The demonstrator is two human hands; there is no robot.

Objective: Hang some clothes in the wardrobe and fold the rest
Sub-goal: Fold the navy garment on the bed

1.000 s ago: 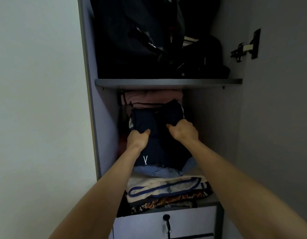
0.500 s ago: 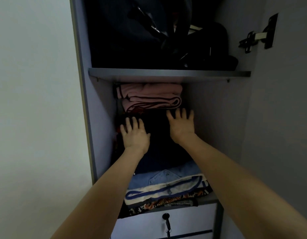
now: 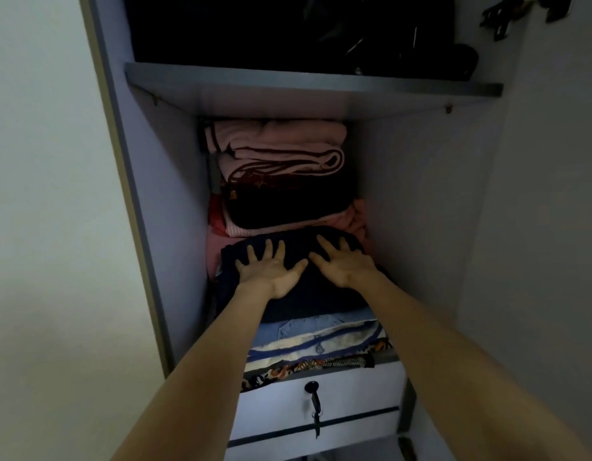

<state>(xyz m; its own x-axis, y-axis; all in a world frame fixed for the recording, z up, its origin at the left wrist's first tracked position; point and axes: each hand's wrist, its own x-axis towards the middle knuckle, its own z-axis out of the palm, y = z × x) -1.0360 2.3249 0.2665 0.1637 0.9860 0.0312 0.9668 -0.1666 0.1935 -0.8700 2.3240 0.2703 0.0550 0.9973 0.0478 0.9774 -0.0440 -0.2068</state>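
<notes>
While both my palms are lying flat on the dark folded garment [image 3: 307, 287] in the middle of the frame, I am pressing it down onto the front pile in the wardrobe [image 3: 161, 201]. My left hand [image 3: 271, 271] is spreading its fingers wide on the left half of the cloth, and my right hand [image 3: 346, 264] is doing the same just beside it on the right half. Neither grip is closed: the fingers are straight and holding nothing, only bearing on the fabric.

The garment is sitting on top of a blue denim piece [image 3: 304, 327], with a white and blue striped piece [image 3: 321, 344] and a patterned one [image 3: 304, 366] under that, all above the drawer [image 3: 354, 387] at lower centre. Behind it, a taller stack of pink folded clothes [image 3: 278, 151] is reaching up under the shelf [image 3: 304, 84].

I am judging this to be the putting-away step for one folded item, nearly done. The next move, I think, is calling for lifting both palms off cleanly, without dragging the top layer forward or skewing the pile, then going for another garment to fold or hang.
</notes>
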